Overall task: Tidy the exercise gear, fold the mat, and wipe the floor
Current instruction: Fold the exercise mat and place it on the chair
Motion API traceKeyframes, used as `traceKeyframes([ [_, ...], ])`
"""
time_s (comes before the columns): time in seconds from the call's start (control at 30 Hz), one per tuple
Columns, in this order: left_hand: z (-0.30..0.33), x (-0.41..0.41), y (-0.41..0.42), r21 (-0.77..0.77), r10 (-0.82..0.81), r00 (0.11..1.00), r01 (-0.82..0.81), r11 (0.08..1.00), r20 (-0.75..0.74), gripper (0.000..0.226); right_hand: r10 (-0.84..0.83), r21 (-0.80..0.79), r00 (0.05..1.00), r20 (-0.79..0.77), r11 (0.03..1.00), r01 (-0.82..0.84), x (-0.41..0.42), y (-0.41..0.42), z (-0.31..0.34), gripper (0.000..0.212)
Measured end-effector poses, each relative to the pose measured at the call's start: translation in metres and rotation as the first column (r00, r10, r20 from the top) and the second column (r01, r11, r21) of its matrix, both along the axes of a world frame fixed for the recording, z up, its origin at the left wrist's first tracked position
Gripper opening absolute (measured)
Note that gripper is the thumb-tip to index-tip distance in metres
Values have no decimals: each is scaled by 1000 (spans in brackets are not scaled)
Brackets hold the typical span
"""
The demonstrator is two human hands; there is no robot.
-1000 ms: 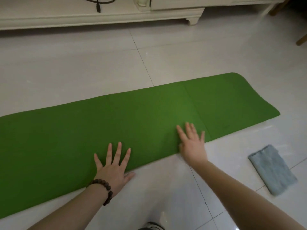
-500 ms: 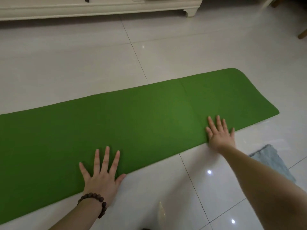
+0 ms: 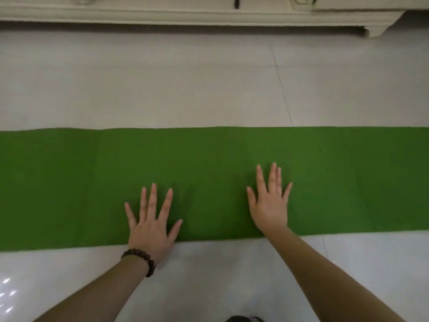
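Observation:
A long green mat [image 3: 69,182] lies flat on the pale tiled floor [image 3: 162,89] and runs across the whole view, both ends out of frame. My left hand [image 3: 151,224], with a dark bead bracelet at the wrist, rests palm down on the mat's near edge, fingers spread. My right hand [image 3: 270,205] lies flat a little further onto the mat, to the right, fingers apart. Neither hand grips anything.
A cream cabinet base [image 3: 209,15] with a carved foot [image 3: 376,31] runs along the far side. A dark cord [image 3: 236,2] hangs over it. Bare tiles stretch between cabinet and mat. Something dark [image 3: 246,319] shows at the bottom edge.
The view has swung left, so the mat now lies level and its right end and the blue cloth are out of frame. My right hand has moved back left, closer to my left hand.

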State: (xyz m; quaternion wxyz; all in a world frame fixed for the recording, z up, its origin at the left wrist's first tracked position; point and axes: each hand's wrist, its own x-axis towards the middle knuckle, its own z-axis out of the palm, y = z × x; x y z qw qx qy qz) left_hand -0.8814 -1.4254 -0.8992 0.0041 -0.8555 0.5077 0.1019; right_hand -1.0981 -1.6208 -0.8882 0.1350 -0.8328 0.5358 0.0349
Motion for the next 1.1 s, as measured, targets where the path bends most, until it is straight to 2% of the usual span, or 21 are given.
traceKeyframes([
  [0.07, 2, 42, 28, 60, 126, 992, -128, 990, 25, 75, 265, -25, 964, 0, 964, -265, 61, 39, -2, 60],
  [0.13, 4, 83, 59, 136, 233, 970, -240, 961, 68, 78, 476, -40, 879, -29, 878, -477, 113, 72, -6, 60],
  [0.23, 2, 137, 94, 216, 249, 966, -257, 942, 64, 84, 641, -6, 756, -131, 762, -647, 157, 100, -16, 58],
  [0.3, 0, 170, 110, 223, 230, 972, -236, 946, 52, 82, 649, 20, 734, -199, 752, -659, 165, 102, -22, 58],
  [0.37, 0, 206, 130, 204, 346, 937, -349, 915, 52, 82, 641, 20, 723, -258, 752, -659, 164, 103, -21, 59],
  [0.5, -5, 307, 195, 112, 650, 752, -659, 744, 111, 93, 610, 54, 703, -367, 768, -638, 167, 104, -15, 63],
  [0.6, -6, 374, 240, 85, 794, 598, -802, 592, 112, 103, 620, -1, 708, -337, 752, -659, 207, 119, -8, 67],
  [0.67, -10, 395, 250, 71, 831, 551, -834, 547, 75, 104, 672, -45, 682, -289, 702, -711, 264, 138, -10, 69],
  [0.77, -16, 399, 252, 59, 830, 556, -831, 553, 49, 97, 747, -29, 620, -240, 633, -773, 378, 173, -16, 69],
  [0.97, -21, 402, 257, 77, 835, 549, -834, 547, 20, 92, 773, -2, 596, -218, 610, -792, 567, 219, -17, 65],
  [1.1, -24, 402, 260, 43, 822, 570, -821, 569, 13, 88, 878, -3, 434, -202, 443, -897, 663, 265, -17, 67],
])
